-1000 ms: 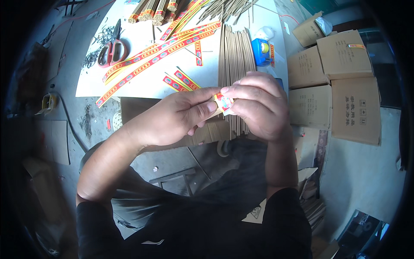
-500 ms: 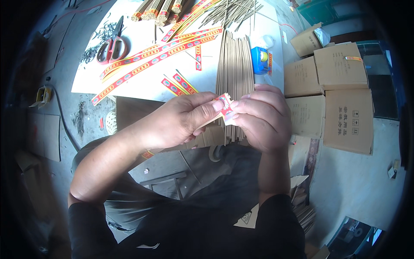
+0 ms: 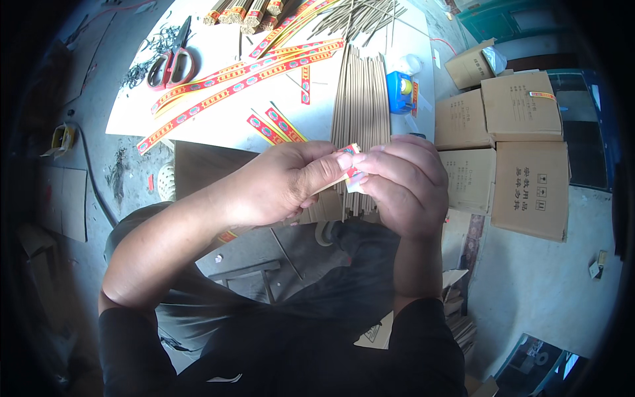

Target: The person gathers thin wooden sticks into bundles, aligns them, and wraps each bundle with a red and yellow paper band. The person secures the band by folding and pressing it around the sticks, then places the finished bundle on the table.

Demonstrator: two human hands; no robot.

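My left hand [image 3: 274, 182] is closed, its thumb pressing a red and yellow printed paper strip [image 3: 352, 172]. Against the end of that strip, the bunched fingertips of my right hand [image 3: 410, 188] pinch it near a whitish, see-through flap [image 3: 356, 183], perhaps tape. What else lies inside my left palm is hidden. Another bit of red and yellow [image 3: 227, 236] shows beneath my left wrist. Just beyond both hands, a row of long brown sticks [image 3: 361, 92] lies on the white table [image 3: 218, 122]. Two short cut strips [image 3: 264, 130] rest beside my left hand.
Scissors [image 3: 173, 68] with red and black handles lie at the far left near dark loops [image 3: 147, 58]. Long printed strips [image 3: 241, 85] cross the table. Beyond are bundled sticks [image 3: 253, 18] and loose sticks [image 3: 357, 25]. Right are a blue tape dispenser [image 3: 399, 92] and cartons [image 3: 529, 192].
My left thumb has slid slightly right over the printed strip, leaving less of its red face showing. Both hands stay closed on it in nearly the same place.
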